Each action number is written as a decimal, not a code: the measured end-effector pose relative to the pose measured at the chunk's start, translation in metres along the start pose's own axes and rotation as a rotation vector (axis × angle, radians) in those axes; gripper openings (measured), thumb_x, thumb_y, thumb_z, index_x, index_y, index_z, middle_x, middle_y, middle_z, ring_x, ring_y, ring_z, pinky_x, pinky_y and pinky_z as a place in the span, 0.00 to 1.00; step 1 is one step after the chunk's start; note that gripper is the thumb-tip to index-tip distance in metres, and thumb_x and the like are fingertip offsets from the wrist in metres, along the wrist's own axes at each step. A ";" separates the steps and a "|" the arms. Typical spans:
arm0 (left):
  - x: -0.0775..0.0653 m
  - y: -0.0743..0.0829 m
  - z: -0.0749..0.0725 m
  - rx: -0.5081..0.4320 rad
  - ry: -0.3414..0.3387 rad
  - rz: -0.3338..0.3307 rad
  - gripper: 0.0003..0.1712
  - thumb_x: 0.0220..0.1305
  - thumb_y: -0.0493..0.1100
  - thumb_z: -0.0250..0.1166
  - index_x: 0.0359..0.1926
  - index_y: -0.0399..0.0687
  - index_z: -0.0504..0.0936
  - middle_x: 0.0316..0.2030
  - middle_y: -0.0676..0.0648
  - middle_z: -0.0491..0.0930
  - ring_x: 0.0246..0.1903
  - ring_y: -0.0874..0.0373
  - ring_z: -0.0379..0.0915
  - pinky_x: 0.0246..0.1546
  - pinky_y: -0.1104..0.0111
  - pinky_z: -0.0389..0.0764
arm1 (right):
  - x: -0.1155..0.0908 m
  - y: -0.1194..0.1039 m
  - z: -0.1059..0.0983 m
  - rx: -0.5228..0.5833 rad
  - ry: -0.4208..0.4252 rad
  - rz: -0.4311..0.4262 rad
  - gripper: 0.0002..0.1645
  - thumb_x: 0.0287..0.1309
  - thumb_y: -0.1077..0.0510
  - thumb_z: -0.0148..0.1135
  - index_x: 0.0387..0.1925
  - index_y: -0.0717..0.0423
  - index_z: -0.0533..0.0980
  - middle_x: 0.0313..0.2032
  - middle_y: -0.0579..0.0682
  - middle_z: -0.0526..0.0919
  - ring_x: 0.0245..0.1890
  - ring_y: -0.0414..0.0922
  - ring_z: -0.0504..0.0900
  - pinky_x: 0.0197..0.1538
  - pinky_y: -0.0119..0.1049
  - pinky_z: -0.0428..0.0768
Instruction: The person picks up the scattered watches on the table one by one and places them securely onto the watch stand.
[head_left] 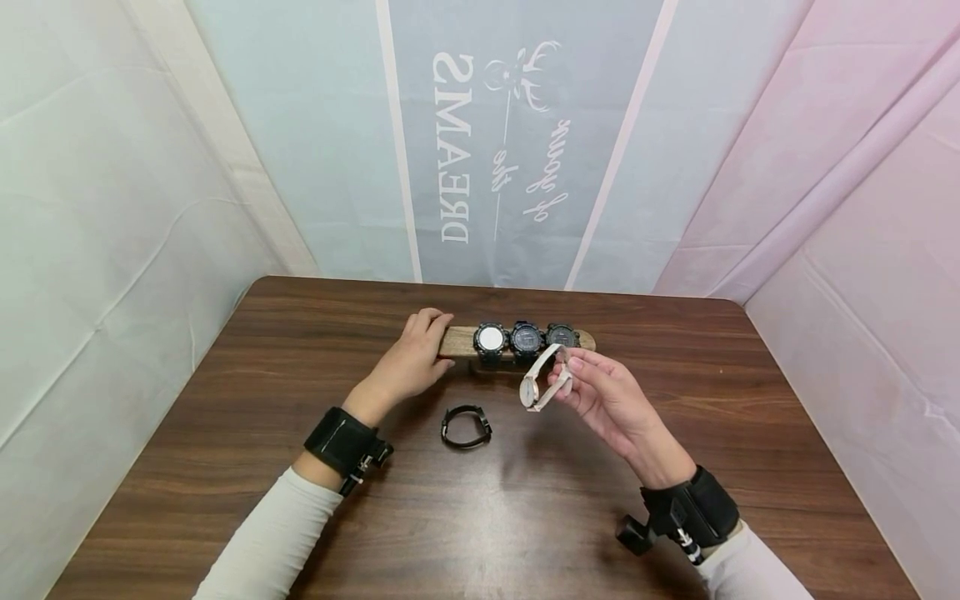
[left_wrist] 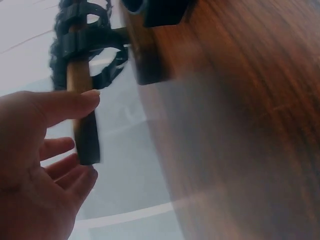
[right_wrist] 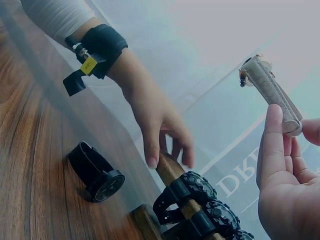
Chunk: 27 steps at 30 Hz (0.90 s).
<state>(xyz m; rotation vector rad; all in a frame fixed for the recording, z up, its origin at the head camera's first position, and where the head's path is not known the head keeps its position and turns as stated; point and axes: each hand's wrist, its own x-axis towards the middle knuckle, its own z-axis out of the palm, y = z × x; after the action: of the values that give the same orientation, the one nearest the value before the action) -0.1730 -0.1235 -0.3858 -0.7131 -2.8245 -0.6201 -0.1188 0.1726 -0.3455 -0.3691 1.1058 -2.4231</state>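
Note:
My left hand (head_left: 405, 360) grips the left end of the wooden bar of a watch stand (head_left: 456, 342); in the left wrist view the thumb lies across the bar, fingers on its other side. Three chunky black watches (head_left: 527, 337) are strapped side by side along the bar. With thumb and fingertips, my right hand (head_left: 611, 402) pinches the strap of a white watch (head_left: 529, 392), held in front of the stand's right part. The strap forms a loop, and the dial hangs toward the left. Seen from the right wrist, this white watch (right_wrist: 270, 89) extends beyond the fingertips.
Another black watch (head_left: 487, 428), its strap closed in a loop, lies on its side on the brown wooden table (head_left: 480, 533), nearer me than the stand. The stand's lower wooden base (right_wrist: 146, 222) shows beneath the bar. A printed fabric backdrop (head_left: 360, 167) rises behind the table.

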 end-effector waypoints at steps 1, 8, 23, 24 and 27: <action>0.000 0.003 -0.001 0.000 0.014 0.009 0.41 0.53 0.42 0.67 0.66 0.40 0.58 0.59 0.40 0.59 0.59 0.47 0.54 0.54 0.58 0.70 | 0.000 0.000 0.000 0.003 0.001 0.001 0.11 0.66 0.68 0.46 0.44 0.66 0.74 0.36 0.56 0.82 0.36 0.44 0.81 0.41 0.33 0.81; 0.002 0.046 -0.022 -0.098 0.191 0.227 0.38 0.47 0.33 0.55 0.64 0.42 0.61 0.58 0.44 0.63 0.56 0.54 0.56 0.49 0.65 0.70 | 0.004 0.001 0.001 0.022 0.008 0.002 0.10 0.66 0.67 0.47 0.43 0.66 0.74 0.35 0.56 0.82 0.37 0.44 0.81 0.41 0.33 0.81; -0.010 0.099 -0.042 -0.471 -0.049 -0.001 0.24 0.71 0.61 0.38 0.41 0.52 0.74 0.29 0.54 0.75 0.29 0.65 0.70 0.31 0.67 0.75 | 0.012 0.002 0.008 -0.145 0.080 -0.111 0.08 0.62 0.66 0.52 0.43 0.66 0.72 0.34 0.56 0.80 0.37 0.46 0.80 0.43 0.38 0.82; -0.010 0.100 -0.042 -0.506 -0.099 -0.044 0.25 0.70 0.62 0.38 0.40 0.52 0.74 0.28 0.52 0.76 0.28 0.63 0.72 0.30 0.66 0.77 | 0.012 0.003 0.008 -0.165 0.085 -0.122 0.08 0.62 0.66 0.53 0.42 0.66 0.72 0.34 0.56 0.79 0.37 0.46 0.80 0.43 0.38 0.82; -0.009 0.100 -0.039 -0.655 -0.224 -0.152 0.28 0.69 0.64 0.38 0.39 0.47 0.74 0.28 0.45 0.79 0.25 0.55 0.77 0.28 0.60 0.82 | 0.013 0.004 0.009 -0.221 0.093 -0.151 0.08 0.61 0.67 0.54 0.42 0.65 0.72 0.35 0.57 0.78 0.38 0.47 0.80 0.43 0.39 0.81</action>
<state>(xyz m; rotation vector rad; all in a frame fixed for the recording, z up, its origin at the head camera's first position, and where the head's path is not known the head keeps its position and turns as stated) -0.1145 -0.0643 -0.3181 -0.6884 -2.8820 -1.6268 -0.1250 0.1579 -0.3421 -0.4278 1.4400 -2.4751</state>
